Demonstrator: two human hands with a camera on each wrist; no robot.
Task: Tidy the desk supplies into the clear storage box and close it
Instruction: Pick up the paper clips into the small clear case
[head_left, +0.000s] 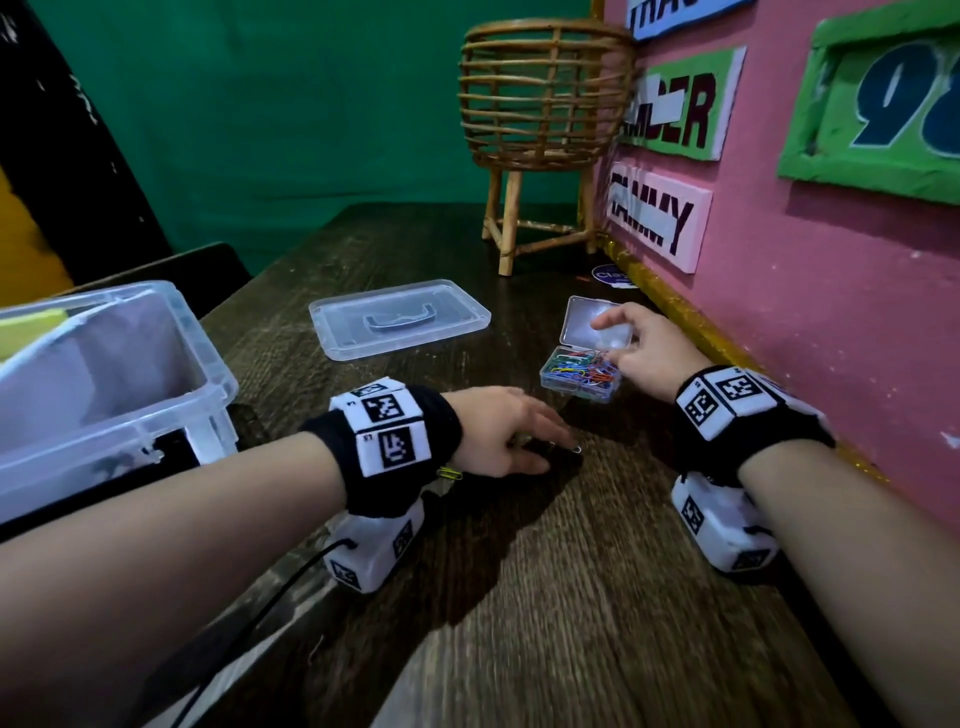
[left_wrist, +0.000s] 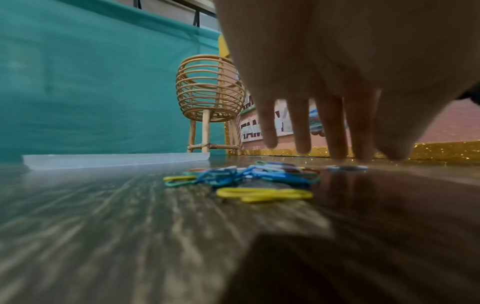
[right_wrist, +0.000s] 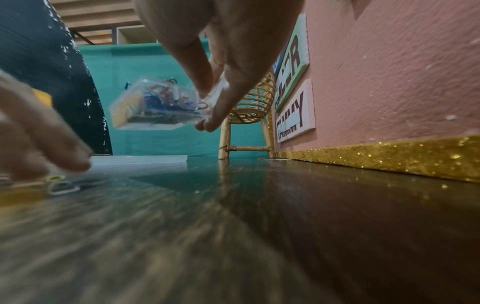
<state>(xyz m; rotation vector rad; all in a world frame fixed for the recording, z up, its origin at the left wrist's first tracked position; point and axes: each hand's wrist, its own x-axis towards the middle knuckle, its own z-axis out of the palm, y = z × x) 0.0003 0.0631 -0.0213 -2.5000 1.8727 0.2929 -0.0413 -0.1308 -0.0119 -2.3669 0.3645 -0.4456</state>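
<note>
Open paper-clip case (head_left: 582, 375), its hinged lid raised, is shown held by the right hand (head_left: 641, 353) near the pink wall (head_left: 831, 291); in the right-wrist view the case (right_wrist: 155, 107) appears lifted and tilted clear of the bench (right_wrist: 259, 226). A spill is judged the chief risk: with the lid unlatched and the case tilted, clips could slide out and scatter again. A second risk is judged to lie in the loose paper clips (left_wrist: 249, 181), which are thin and flat on the bench and could be pushed about rather than lifted, or dropped between bench and case.

Right grip: thumb and fingers (right_wrist: 221, 107) are closed on the case at its near end, the case being pinched, not cupped.

Left grip: the left hand (head_left: 501, 434) is lowered just on the near side of the case, fingers (left_wrist: 301, 127) nearly straight and spread, tips at the bench beside the loose clips; nothing is seen to be held.

The clear storage box (head_left: 130, 395) stands open, well to the left of the case, and its lid (head_left: 400, 325) lies flat on the bench just beyond and left of the case.
</note>
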